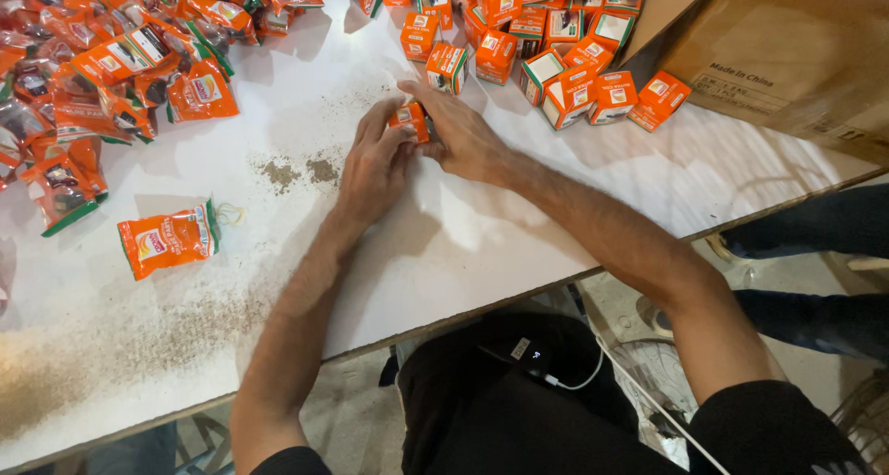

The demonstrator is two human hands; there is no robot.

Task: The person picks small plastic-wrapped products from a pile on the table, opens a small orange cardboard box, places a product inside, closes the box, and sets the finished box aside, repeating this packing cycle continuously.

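Both my hands meet on a small orange carton (410,119) resting on the white table (519,225). My left hand (372,163) grips it from the left, fingers curled over its top. My right hand (460,134) presses against its right side, fingers stretched over it. Most of the carton is hidden between the fingers. Just beyond my right hand stands another small orange and green box (447,67).
A pile of small orange boxes (556,40) lies at the back right beside a brown cardboard carton (787,49). Many orange sachets (102,68) crowd the back left; one sachet (169,241) lies alone. Brown powder (296,171) is spilled on the table. A phone (519,355) lies on my lap.
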